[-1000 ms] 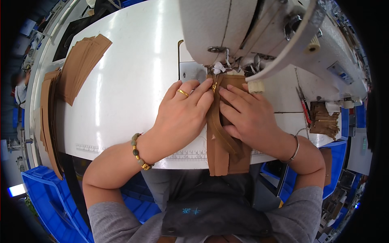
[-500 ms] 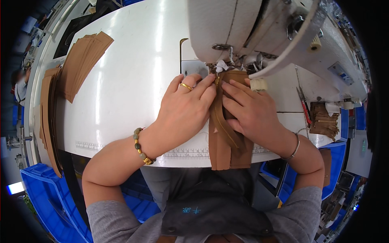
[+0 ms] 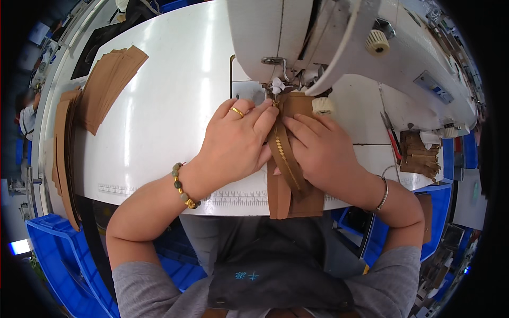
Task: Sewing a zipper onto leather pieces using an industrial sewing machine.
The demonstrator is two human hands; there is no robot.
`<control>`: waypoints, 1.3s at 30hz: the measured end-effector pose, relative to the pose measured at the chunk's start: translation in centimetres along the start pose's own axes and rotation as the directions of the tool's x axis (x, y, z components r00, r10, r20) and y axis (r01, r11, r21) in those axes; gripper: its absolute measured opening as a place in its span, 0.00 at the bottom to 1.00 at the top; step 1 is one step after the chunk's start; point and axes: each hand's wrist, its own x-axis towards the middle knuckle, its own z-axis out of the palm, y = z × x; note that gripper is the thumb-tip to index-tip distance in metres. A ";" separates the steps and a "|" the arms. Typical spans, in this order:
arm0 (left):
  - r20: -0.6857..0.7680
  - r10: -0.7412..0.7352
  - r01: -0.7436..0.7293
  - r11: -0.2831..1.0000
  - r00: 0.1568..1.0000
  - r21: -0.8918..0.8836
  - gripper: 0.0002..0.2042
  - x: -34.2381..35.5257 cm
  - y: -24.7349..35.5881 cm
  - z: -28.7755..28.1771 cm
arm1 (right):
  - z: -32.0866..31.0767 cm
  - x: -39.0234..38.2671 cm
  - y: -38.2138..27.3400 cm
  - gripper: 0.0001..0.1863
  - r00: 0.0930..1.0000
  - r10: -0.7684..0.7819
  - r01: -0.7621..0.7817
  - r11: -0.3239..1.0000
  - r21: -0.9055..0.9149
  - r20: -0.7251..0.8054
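Note:
A brown fabric piece [image 3: 280, 204] with a gold-toothed zipper [image 3: 282, 148] on brown tape lies lengthwise under the white sewing machine's [image 3: 254, 37] presser foot [image 3: 277, 88]. My left hand [image 3: 236, 138] grips its left side, index finger by the zipper just below the foot, a gold ring on one finger. On the other side, my right hand [image 3: 321, 151] has curled fingers pressed round the zipper tape and fabric, partly hiding them. The needle tip is too small to make out.
Brown cut pieces [image 3: 108, 85] lie stacked at the table's [image 3: 148, 148] left. Red-handled scissors [image 3: 394, 146] and brown scraps [image 3: 419, 156] are on the right. Blue bins [image 3: 58, 254] stand below both sides. A person [image 3: 27, 119] is at the far left.
The brown piece has moved away from me, its lower edge higher in the picture. My right hand has shifted slightly left and its fingers are more curled. My left thumb now shows beside the zipper.

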 end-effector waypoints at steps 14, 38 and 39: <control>0.122 0.079 -0.089 0.994 0.989 0.071 0.23 -4.5 4.6 -2.4 | 0.2 -7.6 -7.8 0.11 0.992 -0.081 0.093 0.987 0.135 -0.093; 0.133 -0.030 0.019 0.996 0.991 0.086 0.27 -6.0 6.7 -2.2 | -0.2 -7.2 -8.2 0.10 0.969 -0.129 0.176 0.959 0.220 -0.211; 0.133 -0.029 0.018 0.996 0.991 0.086 0.27 -6.0 6.6 -2.2 | -1.0 -6.9 -7.8 0.12 0.958 -0.137 0.211 0.931 0.298 -0.252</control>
